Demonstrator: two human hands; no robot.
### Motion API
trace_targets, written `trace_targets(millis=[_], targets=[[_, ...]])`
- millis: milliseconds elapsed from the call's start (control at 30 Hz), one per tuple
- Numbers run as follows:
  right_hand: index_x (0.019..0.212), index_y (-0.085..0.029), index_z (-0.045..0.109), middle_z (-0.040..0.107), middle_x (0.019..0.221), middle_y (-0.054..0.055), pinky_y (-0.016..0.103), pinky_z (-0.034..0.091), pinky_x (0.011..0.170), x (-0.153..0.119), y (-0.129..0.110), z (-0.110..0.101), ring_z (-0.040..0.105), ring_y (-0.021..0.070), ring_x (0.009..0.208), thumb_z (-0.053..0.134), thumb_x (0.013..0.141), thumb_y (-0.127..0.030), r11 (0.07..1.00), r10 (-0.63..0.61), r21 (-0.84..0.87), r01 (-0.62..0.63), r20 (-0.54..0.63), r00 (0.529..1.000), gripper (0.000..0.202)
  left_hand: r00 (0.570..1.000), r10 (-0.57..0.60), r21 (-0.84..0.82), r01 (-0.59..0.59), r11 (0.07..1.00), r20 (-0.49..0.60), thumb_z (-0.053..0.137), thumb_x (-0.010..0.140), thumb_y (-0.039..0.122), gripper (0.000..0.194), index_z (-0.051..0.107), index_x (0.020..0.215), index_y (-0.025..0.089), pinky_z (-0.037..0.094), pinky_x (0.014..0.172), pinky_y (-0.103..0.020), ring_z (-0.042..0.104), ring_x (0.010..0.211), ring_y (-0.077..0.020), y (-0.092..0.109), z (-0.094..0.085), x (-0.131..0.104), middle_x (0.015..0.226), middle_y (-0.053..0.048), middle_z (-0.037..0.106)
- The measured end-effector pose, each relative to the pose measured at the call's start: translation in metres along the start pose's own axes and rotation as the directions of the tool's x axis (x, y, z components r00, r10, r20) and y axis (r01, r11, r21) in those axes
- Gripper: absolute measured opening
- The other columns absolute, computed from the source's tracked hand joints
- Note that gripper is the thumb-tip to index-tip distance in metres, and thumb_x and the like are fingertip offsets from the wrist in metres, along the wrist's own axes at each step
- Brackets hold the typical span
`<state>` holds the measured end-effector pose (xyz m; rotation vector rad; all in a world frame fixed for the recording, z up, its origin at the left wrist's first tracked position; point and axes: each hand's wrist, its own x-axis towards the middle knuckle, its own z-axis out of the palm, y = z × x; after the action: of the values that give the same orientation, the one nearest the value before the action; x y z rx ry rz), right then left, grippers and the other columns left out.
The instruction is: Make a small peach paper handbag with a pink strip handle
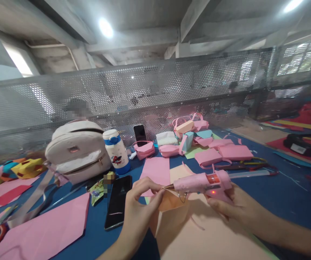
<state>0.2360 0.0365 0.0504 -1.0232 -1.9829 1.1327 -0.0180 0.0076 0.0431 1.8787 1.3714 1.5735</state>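
Observation:
My right hand [230, 204] is closed round the handle of a pink hot glue gun [193, 183], whose small red light is lit. A clear glue stick [250, 174] juts from its back end. The nozzle points left, at the upper edge of a folded peach paper box [173, 202]. My left hand [144, 202] pinches that edge between thumb and fingers, close beside the nozzle tip. Beneath the box lies a flat peach paper sheet [212, 238]. Whether the nozzle touches the paper, I cannot tell.
Several pink paper bags [209, 156] stand behind the glue gun, with scissors [253, 163] close by. To the left are a dark phone [119, 202], a white and blue bottle [117, 153], a pale backpack [77, 151] and a pink sheet [47, 227]. A perforated metal screen [155, 90] runs behind.

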Motion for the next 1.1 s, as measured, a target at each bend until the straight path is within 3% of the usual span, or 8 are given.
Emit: trace_targets(millis=[500,833,1100], targets=[[0.072,-0.018,0.061,0.048,0.057,-0.002,0.024,0.04,0.051,-0.0045,0.0018,-0.0027,0.047,0.0147,0.055,0.059,0.084,-0.058,0.997,0.07,0.007,-0.07,0.025,0.997,0.042,0.998,-0.057,0.001,0.057,0.998,0.001,0.068,0.083,0.026,0.018,0.068,0.066,0.019,0.04,0.069,-0.028,0.057,0.069,-0.0177,-0.0001,0.0002,0.0024,0.067,-0.001,0.063],[0.086,-0.018,0.071,0.053,0.059,0.0,0.023,0.043,0.05,-0.0074,0.0016,-0.0039,0.049,0.015,0.054,0.058,0.086,-0.054,1.0,0.025,0.002,-0.025,0.014,1.0,0.039,0.997,-0.074,0.0,0.074,0.997,-0.004,0.068,0.083,0.026,0.019,0.068,0.065,0.019,0.039,0.07,-0.029,0.058,0.07,-0.0186,-0.0008,0.0,0.0028,0.068,-0.001,0.065],[0.098,-0.022,0.077,0.065,0.063,0.004,0.027,0.05,0.048,-0.0098,0.0033,-0.0063,0.06,0.0213,0.056,0.063,0.083,-0.05,1.0,0.001,0.027,0.0,-0.035,0.999,0.035,0.997,-0.083,-0.012,0.083,0.996,-0.002,0.069,0.083,0.027,0.018,0.068,0.066,0.02,0.04,0.07,-0.029,0.058,0.071,-0.0191,-0.0008,-0.001,0.0015,0.07,-0.002,0.066]])
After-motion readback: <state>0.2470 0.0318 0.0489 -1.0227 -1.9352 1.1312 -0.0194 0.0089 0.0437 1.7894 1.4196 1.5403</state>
